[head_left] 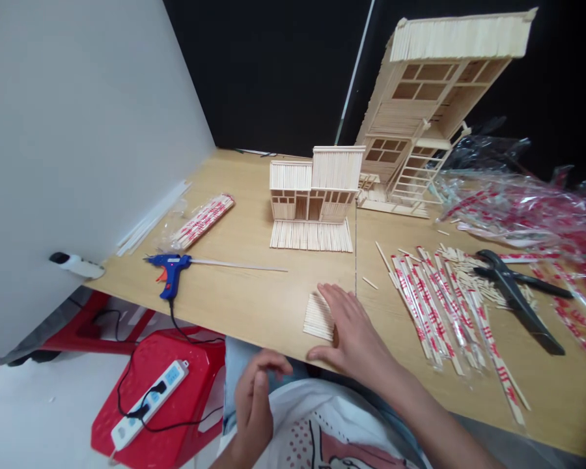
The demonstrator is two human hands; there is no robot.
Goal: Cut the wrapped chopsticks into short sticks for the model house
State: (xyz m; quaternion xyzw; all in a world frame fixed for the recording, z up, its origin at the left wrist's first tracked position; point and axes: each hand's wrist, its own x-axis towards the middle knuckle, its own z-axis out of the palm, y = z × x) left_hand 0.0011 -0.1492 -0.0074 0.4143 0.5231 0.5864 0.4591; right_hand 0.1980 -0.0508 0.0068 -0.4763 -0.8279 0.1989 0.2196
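A small flat panel of pale wooden sticks laid side by side lies near the table's front edge. My right hand rests over the panel's right side, thumb apart from the fingers; part of the panel is hidden under it. Off the table edge, above my lap, my left hand is loosely curled with a gap between thumb and fingers, and nothing shows in it. Behind the panel stands a small house built of sticks with a slatted base in front. One short loose stick lies right of the panel.
At left lie a blue glue gun with a glue stick and a packet of chopsticks. Right are wrapped chopsticks, black cutters, plastic wrappers and a taller stick house. A power strip sits on a red stool.
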